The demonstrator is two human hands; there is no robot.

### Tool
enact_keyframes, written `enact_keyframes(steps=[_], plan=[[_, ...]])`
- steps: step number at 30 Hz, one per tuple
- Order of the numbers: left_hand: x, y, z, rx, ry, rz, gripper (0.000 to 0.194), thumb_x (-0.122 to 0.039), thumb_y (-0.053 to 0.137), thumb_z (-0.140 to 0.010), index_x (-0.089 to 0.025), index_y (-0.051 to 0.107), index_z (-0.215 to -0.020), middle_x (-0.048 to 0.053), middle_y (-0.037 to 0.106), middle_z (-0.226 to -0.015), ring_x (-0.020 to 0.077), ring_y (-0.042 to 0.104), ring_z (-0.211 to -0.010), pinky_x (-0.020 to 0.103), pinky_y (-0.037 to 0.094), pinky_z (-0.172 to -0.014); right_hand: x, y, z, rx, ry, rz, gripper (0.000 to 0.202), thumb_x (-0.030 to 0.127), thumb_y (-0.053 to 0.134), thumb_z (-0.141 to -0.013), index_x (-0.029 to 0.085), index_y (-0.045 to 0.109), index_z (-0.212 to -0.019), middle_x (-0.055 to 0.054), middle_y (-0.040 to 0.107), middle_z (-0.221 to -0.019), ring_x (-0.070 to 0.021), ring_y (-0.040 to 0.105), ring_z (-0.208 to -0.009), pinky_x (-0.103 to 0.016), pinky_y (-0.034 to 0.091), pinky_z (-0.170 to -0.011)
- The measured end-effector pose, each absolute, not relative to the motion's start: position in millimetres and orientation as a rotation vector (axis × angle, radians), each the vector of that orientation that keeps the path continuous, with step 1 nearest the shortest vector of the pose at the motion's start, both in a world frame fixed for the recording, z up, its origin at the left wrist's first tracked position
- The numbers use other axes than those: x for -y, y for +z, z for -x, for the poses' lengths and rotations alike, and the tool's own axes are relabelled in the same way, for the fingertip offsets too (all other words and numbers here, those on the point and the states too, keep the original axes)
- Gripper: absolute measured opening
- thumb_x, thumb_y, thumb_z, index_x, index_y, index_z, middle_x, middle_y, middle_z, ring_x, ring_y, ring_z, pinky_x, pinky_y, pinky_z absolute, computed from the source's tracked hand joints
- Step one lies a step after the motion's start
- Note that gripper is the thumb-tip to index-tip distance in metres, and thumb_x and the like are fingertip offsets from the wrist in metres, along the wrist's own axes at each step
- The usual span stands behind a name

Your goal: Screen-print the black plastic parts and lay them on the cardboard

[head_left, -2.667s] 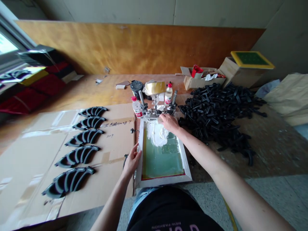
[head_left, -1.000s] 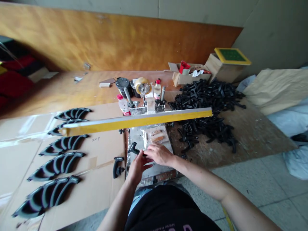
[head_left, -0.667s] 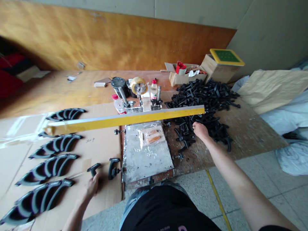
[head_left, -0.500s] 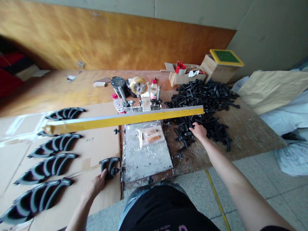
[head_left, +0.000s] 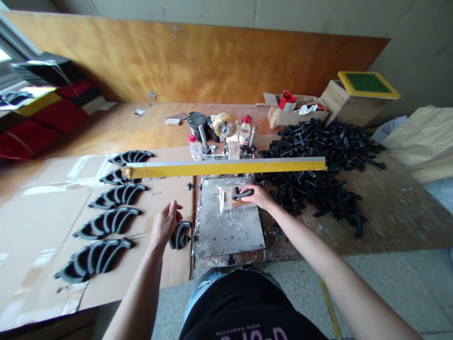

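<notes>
While my right hand [head_left: 260, 196] grips one end of the black part [head_left: 242, 194], that part lies over the far half of the plate [head_left: 226, 233]; I cannot tell whether they touch. My left hand [head_left: 165, 224] is empty, fingers loosely curled, over the cardboard [head_left: 141, 257], near the loose parts [head_left: 183, 233] beside the plate. Beyond the held part, the yellow frame [head_left: 226, 167] is raised, edge toward me. Five fanned groups [head_left: 97, 259] occupy the cardboard at left; the black pile [head_left: 318, 146] lies at right.
</notes>
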State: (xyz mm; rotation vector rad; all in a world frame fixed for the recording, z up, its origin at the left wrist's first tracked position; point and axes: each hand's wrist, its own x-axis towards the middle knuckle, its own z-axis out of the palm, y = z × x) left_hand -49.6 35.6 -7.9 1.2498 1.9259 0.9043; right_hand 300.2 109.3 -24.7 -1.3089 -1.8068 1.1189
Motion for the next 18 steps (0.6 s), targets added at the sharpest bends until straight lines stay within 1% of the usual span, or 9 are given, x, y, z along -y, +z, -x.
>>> enact_keyframes(steps=[2, 4, 6, 8, 11, 13, 15, 16, 18], plan=[[-50.3, 14.2, 33.9, -1.831, 1.063, -1.242, 0.047, -0.06, 0.041, -0.089, -0.02, 0.064, -0.08, 0.0, 0.06, -0.056, 0.0146, 0.055, -0.05, 0.025, 0.045, -0.053, -114.4, -36.1, -284.2, 1.887, 1.056, 1.305, 0.018, 0.02, 0.076, -0.067, 0.019, 0.073, -0.084, -0.002, 0.073, -0.09, -0.0198, 0.066, -0.089, -0.035, 0.048, -0.088], [-61.4, 37.1, 23.1, -1.76, 1.21, -1.249, 0.046, -0.058, 0.043, -0.09, -0.019, 0.065, -0.082, 0.0, 0.059, -0.056, 0.0133, 0.054, -0.05, 0.024, 0.045, -0.053, -117.2, -46.7, -279.5, 1.963, 0.914, 1.283, 0.019, 0.021, 0.08, -0.065, 0.02, 0.074, -0.084, -0.003, 0.072, -0.092, -0.0215, 0.064, -0.098, -0.038, 0.046, -0.094], [-69.7, 59.2, 14.9, -1.698, 1.371, -1.245, 0.043, -0.055, 0.045, -0.09, -0.019, 0.065, -0.081, 0.0, 0.059, -0.056, 0.0125, 0.053, -0.05, 0.023, 0.046, -0.053, -117.3, -53.8, -281.2, 2.007, 0.793, 1.284, 0.021, 0.023, 0.084, -0.064, 0.02, 0.075, -0.083, -0.004, 0.071, -0.097, -0.0232, 0.061, -0.105, -0.04, 0.044, -0.098], [-76.2, 78.7, 6.9, -1.632, 1.502, -1.234, 0.037, -0.05, 0.047, -0.09, -0.019, 0.063, -0.078, -0.001, 0.059, -0.056, 0.0118, 0.053, -0.049, 0.023, 0.047, -0.053, -115.2, -55.6, -283.8, 2.028, 0.702, 1.317, 0.026, 0.024, 0.085, -0.064, 0.021, 0.075, -0.088, -0.007, 0.069, -0.106, -0.0241, 0.059, -0.111, -0.041, 0.044, -0.1], [-83.4, 99.0, -6.3, -1.491, 1.612, -1.232, 0.033, -0.043, 0.044, -0.092, -0.018, 0.065, -0.086, -0.001, 0.059, -0.059, 0.0115, 0.054, -0.052, 0.023, 0.047, -0.054, -109.6, -51.7, -280.8, 2.148, 0.526, 1.284, 0.041, 0.029, 0.08, -0.075, 0.022, 0.071, -0.114, -0.01, 0.064, -0.127, -0.0246, 0.054, -0.123, -0.042, 0.04, -0.106], [-86.1, 105.2, -14.4, -1.442, 1.631, -1.233, 0.038, -0.043, 0.04, -0.095, -0.016, 0.066, -0.097, -0.001, 0.058, -0.059, 0.0116, 0.054, -0.053, 0.024, 0.047, -0.055, -105.5, -49.4, -271.8, 2.337, 0.419, 1.182, 0.047, 0.036, 0.072, -0.084, 0.025, 0.063, -0.129, -0.009, 0.056, -0.141, -0.0253, 0.045, -0.134, -0.045, 0.033, -0.112], [-86.8, 105.9, -19.9, -1.471, 1.615, -1.223, 0.045, -0.047, 0.036, -0.096, -0.014, 0.066, -0.102, -0.001, 0.058, -0.058, 0.0117, 0.054, -0.053, 0.024, 0.046, -0.054, -102.3, -50.4, -259.5, 2.511, 0.361, 1.132, 0.049, 0.042, 0.064, -0.09, 0.029, 0.057, -0.136, -0.006, 0.05, -0.148, -0.0266, 0.037, -0.141, -0.048, 0.027, -0.116], [-86.1, 104.7, -21.2, -1.497, 1.597, -1.218, 0.048, -0.05, 0.035, -0.096, -0.013, 0.066, -0.103, 0.0, 0.059, -0.059, 0.0119, 0.055, -0.054, 0.024, 0.046, -0.054, -101.5, -51.9, -253.9, 2.556, 0.349, 1.155, 0.049, 0.045, 0.062, -0.091, 0.029, 0.055, -0.138, -0.005, 0.049, -0.149, -0.0274, 0.036, -0.142, -0.05, 0.026, -0.117], [-82.0, 100.5, -20.6, -1.518, 1.551, -1.232, 0.052, -0.055, 0.037, -0.096, -0.013, 0.067, -0.104, 0.003, 0.065, -0.07, 0.0133, 0.059, -0.061, 0.024, 0.048, -0.058, -101.8, -55.0, -248.3, 2.538, 0.355, 1.275, 0.049, 0.046, 0.06, -0.092, 0.027, 0.055, -0.137, -0.006, 0.052, -0.147, -0.0289, 0.04, -0.139, -0.05, 0.028, -0.116]])
